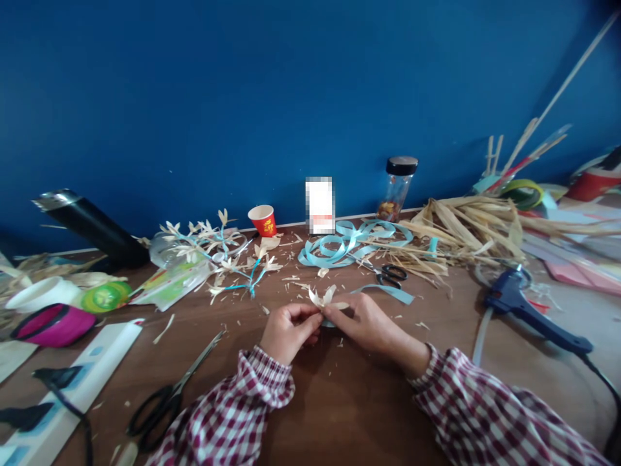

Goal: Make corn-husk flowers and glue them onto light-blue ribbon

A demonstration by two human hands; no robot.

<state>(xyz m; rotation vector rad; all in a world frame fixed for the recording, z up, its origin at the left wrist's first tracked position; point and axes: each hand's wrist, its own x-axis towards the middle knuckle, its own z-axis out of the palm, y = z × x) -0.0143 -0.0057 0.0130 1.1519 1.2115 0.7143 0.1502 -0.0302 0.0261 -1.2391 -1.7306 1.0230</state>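
A small flower of pale dried husk petals [324,298] stands upright between my two hands, low over the table. My left hand [290,331] pinches its base from the left with thumb and fingers. From the right, my right hand [365,323] closes thumb and fingers on the same base. A bit of light blue ribbon shows beneath the fingertips; the fingers hide most of it. Just beyond my right hand lies a loose strip of light blue ribbon [394,293]. Small scissors with black handles [392,275] rest behind that strip.
Behind lie coiled ribbon [330,249], a husk pile [466,226], a red paper cup [266,222] and finished-looking flower sprays [250,278]. Larger scissors [162,404] and a power strip [92,362] lie left. A blue glue gun [528,307] with its cable lies right.
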